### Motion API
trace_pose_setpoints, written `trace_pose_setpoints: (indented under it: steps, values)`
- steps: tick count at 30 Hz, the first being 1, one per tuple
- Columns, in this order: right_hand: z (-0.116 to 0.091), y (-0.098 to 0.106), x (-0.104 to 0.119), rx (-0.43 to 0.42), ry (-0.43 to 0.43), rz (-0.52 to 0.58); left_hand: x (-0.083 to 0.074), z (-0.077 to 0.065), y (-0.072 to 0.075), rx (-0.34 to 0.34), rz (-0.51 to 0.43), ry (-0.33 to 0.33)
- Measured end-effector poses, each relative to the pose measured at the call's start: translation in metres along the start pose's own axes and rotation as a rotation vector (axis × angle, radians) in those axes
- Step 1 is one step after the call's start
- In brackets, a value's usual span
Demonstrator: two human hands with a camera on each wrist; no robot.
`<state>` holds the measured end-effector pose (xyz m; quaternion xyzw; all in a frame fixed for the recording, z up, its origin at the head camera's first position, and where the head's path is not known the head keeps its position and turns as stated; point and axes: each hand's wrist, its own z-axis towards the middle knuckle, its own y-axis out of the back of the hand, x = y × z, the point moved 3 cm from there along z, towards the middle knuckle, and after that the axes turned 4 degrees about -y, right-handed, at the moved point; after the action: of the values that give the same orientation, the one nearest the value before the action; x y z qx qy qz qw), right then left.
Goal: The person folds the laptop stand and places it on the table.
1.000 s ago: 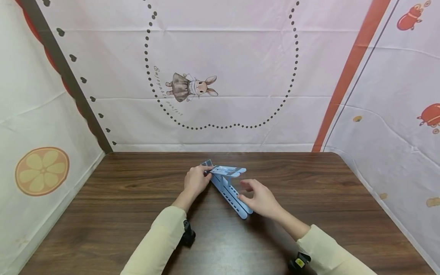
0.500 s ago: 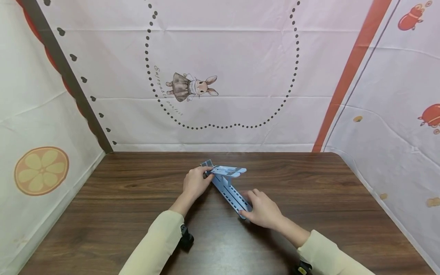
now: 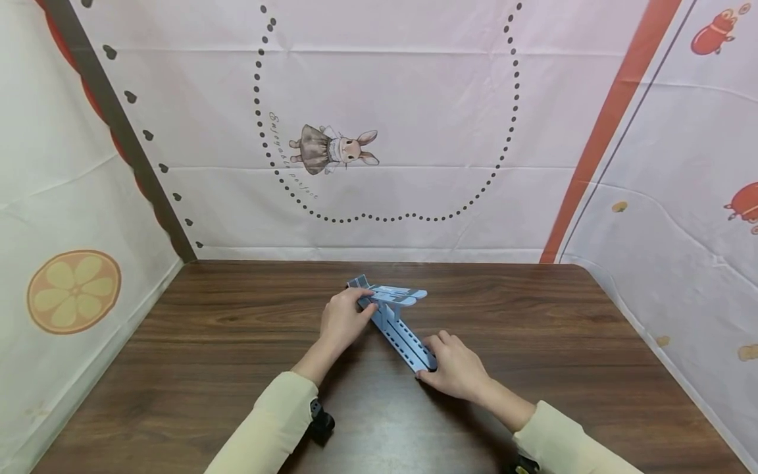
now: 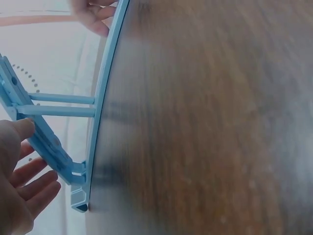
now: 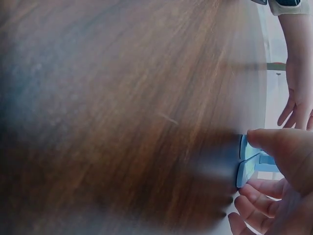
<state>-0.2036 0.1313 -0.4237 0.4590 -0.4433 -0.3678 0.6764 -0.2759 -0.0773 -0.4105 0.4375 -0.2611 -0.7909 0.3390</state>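
Note:
A light blue folding laptop stand stands partly unfolded on the table, its slotted base slanting toward me and its upper arms raised on short struts. My left hand holds the raised part near the hinge at the far end. In the left wrist view, the left thumb lies on the upper arm, with the fingers on its other side. At the near end of the base, my right hand grips with the thumb on one side and fingers on the other. The right wrist view shows the base's rounded ends between them.
The dark wood-grain table reaches back to a printed cloth wall. Cloth also hangs along the left and right sides. A small black wrist camera is strapped to the left forearm.
My right hand has moved down and closed on the near end of the base, where it was loosely spread beside it. The left hand keeps its place on the stand with a slight shift.

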Motion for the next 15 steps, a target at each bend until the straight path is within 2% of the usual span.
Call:
trace_pose_setpoints:
  steps: [7,15]
  values:
    - [-0.0007,-0.0012,0.0009,-0.011,0.013,0.004,0.0000,0.0021,-0.0019,-0.051,-0.032,-0.005]
    - [-0.0020,-0.0022,0.0028,-0.024,0.012,-0.005,-0.0002,0.0058,-0.0047,-0.035,-0.046,0.005]
